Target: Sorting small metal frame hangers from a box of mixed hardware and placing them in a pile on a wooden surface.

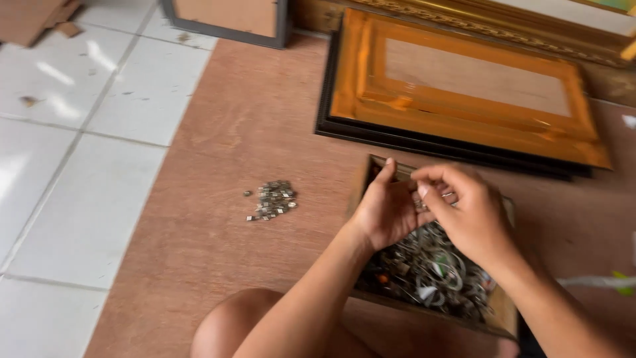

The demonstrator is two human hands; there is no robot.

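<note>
A small wooden box (498, 317) full of mixed metal hardware (430, 272) sits on a brown plywood board (218, 159). Both hands hover over the box's far end. My left hand (384, 209) is cupped, palm toward me, with small metal pieces in it. My right hand (464, 212) pinches a small metal piece between thumb and fingers right beside the left palm. A little pile of small metal clips (273, 200) lies on the board to the left of the box.
A gold and black picture frame (464, 126) lies face down behind the box. Another frame (228, 30) stands at the top edge. White floor tiles (73, 166) lie to the left, with cardboard scraps (33, 20) in the corner. My knee (228, 325) is at the bottom.
</note>
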